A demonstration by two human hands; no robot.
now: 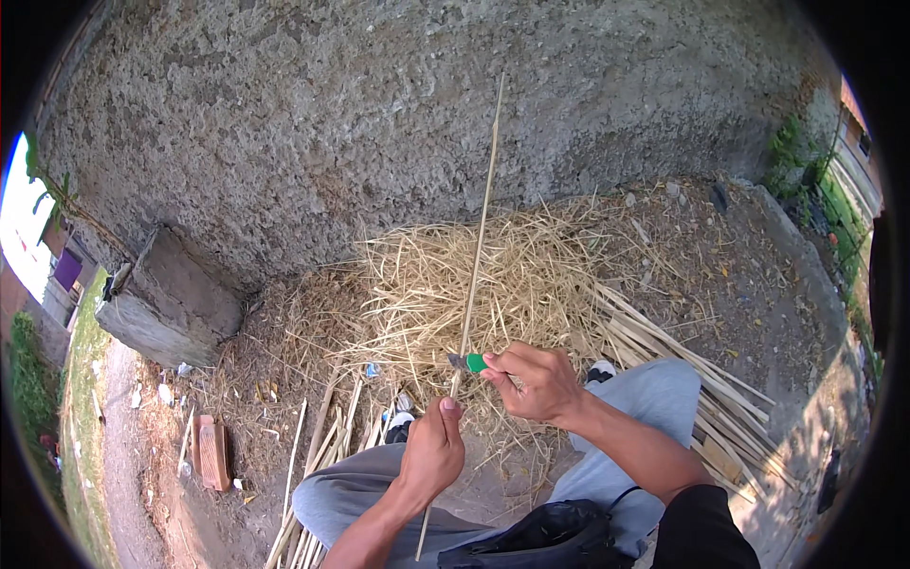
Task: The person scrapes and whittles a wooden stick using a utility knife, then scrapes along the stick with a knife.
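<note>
A long, thin wooden strip [483, 204], likely split bamboo, slants up and away from my lap toward the wall. My left hand [435, 444] is closed around its lower part, thumb on top, and the tail end sticks out below by my leg. In my right hand [531, 381] is a small knife [476, 362] with a green handle and a short dark blade. The blade lies against the strip just above my left thumb. Beyond both hands spreads a heap of pale shavings [445, 284] on the ground.
A rough grey wall [398, 114] rises in front. Bundles of strips lie to the right [682, 379] and beside my left leg [327, 446]. A concrete block [175, 299] stands at the left, with a reddish brick [210, 453] nearer me. A black bag [545, 541] rests at my lap.
</note>
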